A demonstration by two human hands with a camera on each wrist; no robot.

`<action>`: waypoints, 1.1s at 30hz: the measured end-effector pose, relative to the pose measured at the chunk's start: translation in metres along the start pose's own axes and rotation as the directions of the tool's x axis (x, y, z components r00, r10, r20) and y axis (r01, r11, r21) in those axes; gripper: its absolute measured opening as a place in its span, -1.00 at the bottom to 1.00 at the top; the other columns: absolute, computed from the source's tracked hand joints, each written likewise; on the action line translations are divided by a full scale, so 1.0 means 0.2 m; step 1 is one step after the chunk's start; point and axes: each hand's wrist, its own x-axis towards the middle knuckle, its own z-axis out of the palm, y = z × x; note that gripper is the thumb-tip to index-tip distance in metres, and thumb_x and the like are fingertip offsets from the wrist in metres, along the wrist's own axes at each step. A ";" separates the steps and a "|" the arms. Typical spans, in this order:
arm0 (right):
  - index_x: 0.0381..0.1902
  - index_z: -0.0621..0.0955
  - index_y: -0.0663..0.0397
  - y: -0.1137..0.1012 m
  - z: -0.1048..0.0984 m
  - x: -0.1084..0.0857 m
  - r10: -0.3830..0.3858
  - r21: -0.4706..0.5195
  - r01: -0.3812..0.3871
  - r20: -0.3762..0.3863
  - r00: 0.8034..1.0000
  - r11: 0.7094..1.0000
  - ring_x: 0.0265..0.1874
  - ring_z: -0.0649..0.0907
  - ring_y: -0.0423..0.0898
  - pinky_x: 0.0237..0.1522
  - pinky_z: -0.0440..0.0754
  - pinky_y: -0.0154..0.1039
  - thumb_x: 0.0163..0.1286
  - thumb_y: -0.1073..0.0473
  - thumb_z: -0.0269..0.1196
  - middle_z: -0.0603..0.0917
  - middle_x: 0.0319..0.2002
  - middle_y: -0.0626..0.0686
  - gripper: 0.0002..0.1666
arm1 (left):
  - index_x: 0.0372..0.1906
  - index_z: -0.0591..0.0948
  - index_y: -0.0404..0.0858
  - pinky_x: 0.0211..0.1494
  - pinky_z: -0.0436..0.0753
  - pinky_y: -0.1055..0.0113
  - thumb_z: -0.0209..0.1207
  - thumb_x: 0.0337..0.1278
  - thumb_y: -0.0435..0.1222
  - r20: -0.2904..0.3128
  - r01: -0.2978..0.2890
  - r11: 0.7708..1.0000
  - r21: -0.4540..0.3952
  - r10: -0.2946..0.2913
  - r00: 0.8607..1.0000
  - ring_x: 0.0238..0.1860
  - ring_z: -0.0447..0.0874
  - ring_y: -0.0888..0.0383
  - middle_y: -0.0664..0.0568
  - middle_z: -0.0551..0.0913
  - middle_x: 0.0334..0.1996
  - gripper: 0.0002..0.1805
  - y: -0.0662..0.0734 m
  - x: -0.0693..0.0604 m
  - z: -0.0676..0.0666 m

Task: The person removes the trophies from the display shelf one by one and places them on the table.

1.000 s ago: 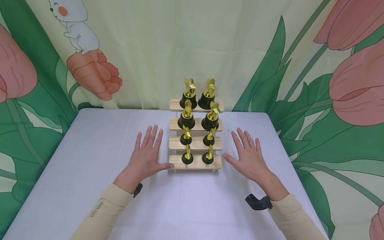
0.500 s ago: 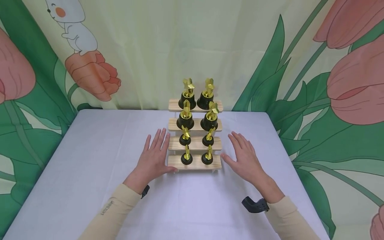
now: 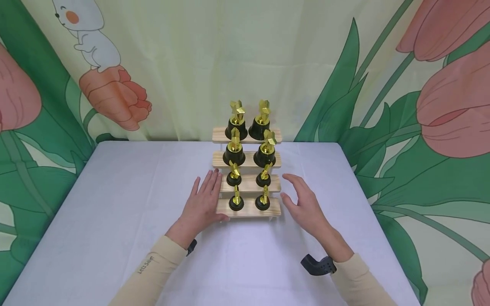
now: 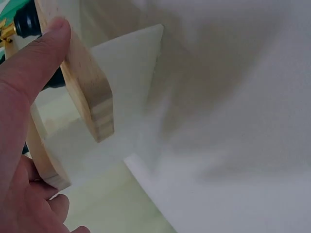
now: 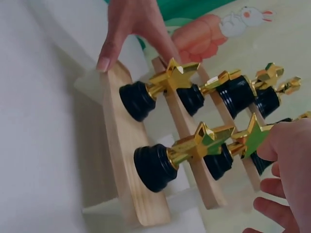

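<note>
A four-tier wooden display stand (image 3: 250, 208) with pale supports bears several small gold star trophies (image 3: 236, 203) on black bases; larger trophies (image 3: 264, 156) stand on its two rear tiers. My left hand (image 3: 200, 206) lies along the stand's left end, fingers mostly straight. In the left wrist view its thumb (image 4: 41, 58) rests on one plank (image 4: 90, 87), and the other fingers are by the plank behind. My right hand (image 3: 308, 210) is beside the right end, fingers loosely bent, holding nothing; a small gap shows from above. The right wrist view shows the trophies (image 5: 155, 167) upright on their planks.
A white-clothed table (image 3: 126, 199) surrounds the stand. Behind it hangs a curtain (image 3: 183, 76) printed with tulips, leaves and a white rabbit. A black strap device (image 3: 318, 265) is on my right wrist.
My left hand has moved right, against the stand's left end. The right hand has drawn slightly closer and its fingers have bent more. The trophies keep their places on the stand.
</note>
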 end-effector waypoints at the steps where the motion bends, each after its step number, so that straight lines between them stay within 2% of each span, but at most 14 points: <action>1: 0.37 0.39 0.20 0.00 0.01 0.00 -0.007 0.027 0.007 -0.011 1.000 1.000 0.37 0.44 0.11 0.33 0.47 0.15 0.40 0.29 0.20 0.47 0.33 0.18 -0.41 | 0.57 -0.09 -0.38 0.61 -0.04 -0.14 0.50 -0.38 0.27 -0.003 0.000 1.000 0.001 0.000 1.000 0.61 -0.11 -0.12 -0.22 -0.09 0.60 0.50 0.00 0.00 0.00; 7: 0.31 0.45 0.18 -0.04 0.05 0.00 -0.020 0.174 0.024 -0.025 0.999 0.985 0.29 0.52 0.05 0.26 0.55 0.11 0.40 0.31 0.22 0.55 0.25 0.14 -0.47 | 0.57 -0.07 -0.39 0.60 0.00 -0.15 0.53 -0.42 0.25 -0.012 0.005 1.000 0.015 -0.005 1.000 0.60 -0.06 -0.12 -0.23 -0.06 0.59 0.52 0.01 0.00 0.01; 14: 0.31 0.46 0.15 -0.04 0.08 0.01 -0.044 0.264 0.047 -0.018 0.999 0.963 0.26 0.54 -0.02 0.26 0.57 0.01 0.38 0.32 0.25 0.55 0.26 0.12 -0.46 | 0.57 -0.11 -0.40 0.61 -0.05 -0.14 0.53 -0.41 0.24 0.019 0.027 1.000 0.016 -0.027 0.999 0.61 -0.12 -0.12 -0.24 -0.11 0.60 0.53 0.03 0.01 0.01; 20: 0.29 0.47 0.08 -0.04 0.10 0.01 -0.026 0.316 0.023 0.007 1.000 0.948 0.27 0.55 -0.06 0.28 0.56 -0.03 0.37 0.32 0.27 0.55 0.26 0.02 -0.46 | 0.56 -0.11 -0.41 0.61 -0.03 -0.13 0.52 -0.37 0.24 0.015 0.023 1.000 0.020 -0.023 1.000 0.61 -0.13 -0.12 -0.25 -0.13 0.60 0.51 0.04 0.02 0.02; 28: 0.26 0.49 0.03 -0.05 0.13 0.01 0.007 0.396 -0.024 0.044 0.999 0.918 0.26 0.55 -0.04 0.27 0.57 -0.06 0.37 0.33 0.27 0.56 0.23 0.00 -0.48 | 0.56 -0.11 -0.42 0.61 -0.03 -0.12 0.51 -0.35 0.23 0.015 0.026 0.999 0.029 -0.027 1.000 0.61 -0.14 -0.12 -0.26 -0.15 0.60 0.50 0.04 -0.01 0.02; 33: 0.20 0.53 0.02 -0.05 0.15 0.00 -0.013 0.387 -0.002 0.036 0.999 0.922 0.23 0.57 -0.04 0.29 0.54 -0.02 0.33 0.34 0.30 0.61 0.17 0.00 -0.51 | 0.56 -0.11 -0.42 0.61 -0.04 -0.12 0.52 -0.37 0.22 0.011 0.028 1.000 0.013 -0.028 1.000 0.61 -0.14 -0.12 -0.25 -0.15 0.60 0.51 0.04 -0.01 0.02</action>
